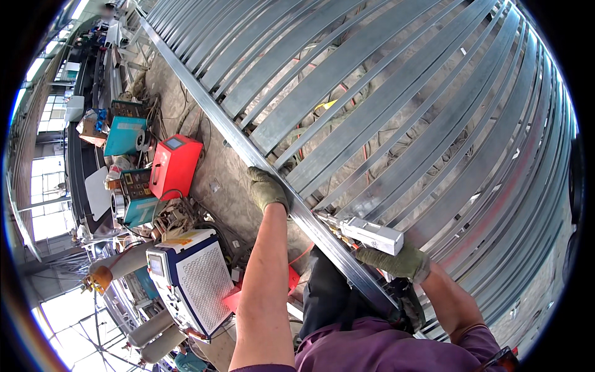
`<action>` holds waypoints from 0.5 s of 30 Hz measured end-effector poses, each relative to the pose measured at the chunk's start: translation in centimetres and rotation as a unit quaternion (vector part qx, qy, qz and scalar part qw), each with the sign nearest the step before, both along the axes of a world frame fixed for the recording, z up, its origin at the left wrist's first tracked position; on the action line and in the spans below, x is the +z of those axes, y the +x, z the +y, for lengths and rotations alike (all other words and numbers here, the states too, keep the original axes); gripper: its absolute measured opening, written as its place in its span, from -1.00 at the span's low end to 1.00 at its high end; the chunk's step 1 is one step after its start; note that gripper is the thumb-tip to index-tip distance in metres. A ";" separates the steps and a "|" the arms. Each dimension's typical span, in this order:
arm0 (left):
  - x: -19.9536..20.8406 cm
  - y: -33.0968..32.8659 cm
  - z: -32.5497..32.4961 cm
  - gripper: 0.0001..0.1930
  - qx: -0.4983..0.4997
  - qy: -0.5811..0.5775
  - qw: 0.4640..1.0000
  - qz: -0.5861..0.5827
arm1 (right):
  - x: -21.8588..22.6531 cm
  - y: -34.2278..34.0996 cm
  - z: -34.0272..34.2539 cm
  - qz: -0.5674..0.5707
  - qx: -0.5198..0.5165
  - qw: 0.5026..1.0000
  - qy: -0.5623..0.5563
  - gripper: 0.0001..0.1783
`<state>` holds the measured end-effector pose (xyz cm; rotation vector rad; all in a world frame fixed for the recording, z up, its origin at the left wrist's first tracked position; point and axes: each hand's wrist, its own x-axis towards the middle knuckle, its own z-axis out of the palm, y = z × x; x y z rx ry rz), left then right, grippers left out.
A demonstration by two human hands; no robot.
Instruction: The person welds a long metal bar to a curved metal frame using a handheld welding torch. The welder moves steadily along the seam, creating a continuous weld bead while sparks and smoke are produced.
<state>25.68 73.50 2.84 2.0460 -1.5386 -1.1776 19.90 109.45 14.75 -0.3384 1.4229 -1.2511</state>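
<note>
Rail of silvery metal [227, 122] apparently braces an olive-gloved left hand [269, 191], grip unclear; the olive-gloved right hand [401, 261] clasps a boxy silver tool [373, 235], presumably for control.

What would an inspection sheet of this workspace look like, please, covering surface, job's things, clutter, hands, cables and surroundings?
Surface: grey concrete floor, seen beside the frame and between its slats.
Job's things: metal slats along a long rail; a silver boxy tool.
Clutter: red box, teal unit and white-and-blue machine, left of the rail.
Hands: both gloved; left hand on the rail, right hand holding the tool.
Cables: dark, tangled cables near the red box.
Surroundings: windows far left.
</note>
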 end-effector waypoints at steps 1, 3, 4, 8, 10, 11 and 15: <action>-1.1 0.2 -0.4 -0.07 0.007 0.002 1.000 0.030 | 0.0 0.0 0.0 0.013 0.002 1.000 0.002 -0.41; -3.3 1.3 -1.6 -0.13 0.024 0.005 0.996 0.083 | 0.1 0.1 -0.1 0.028 0.011 1.000 0.002 -0.41; -3.8 1.4 -1.8 -0.15 0.029 0.009 0.994 0.104 | -0.2 0.3 -0.1 0.028 0.013 1.000 0.004 -0.41; -4.1 1.1 -1.7 -0.18 0.034 0.010 0.988 0.151 | -0.5 0.4 0.0 0.034 0.018 0.999 0.012 -0.42; -4.1 1.4 -1.8 -0.18 0.042 0.016 0.985 0.164 | -0.4 0.4 -0.2 0.033 0.019 0.999 0.015 -0.43; -2.5 0.2 -0.7 -0.19 0.042 0.034 0.985 0.163 | -0.4 0.4 0.0 0.034 0.006 0.999 0.014 -0.44; -1.4 -0.3 -0.3 -0.19 0.076 0.031 0.972 0.222 | 0.3 0.4 -0.3 0.036 -0.011 0.999 -0.010 -0.44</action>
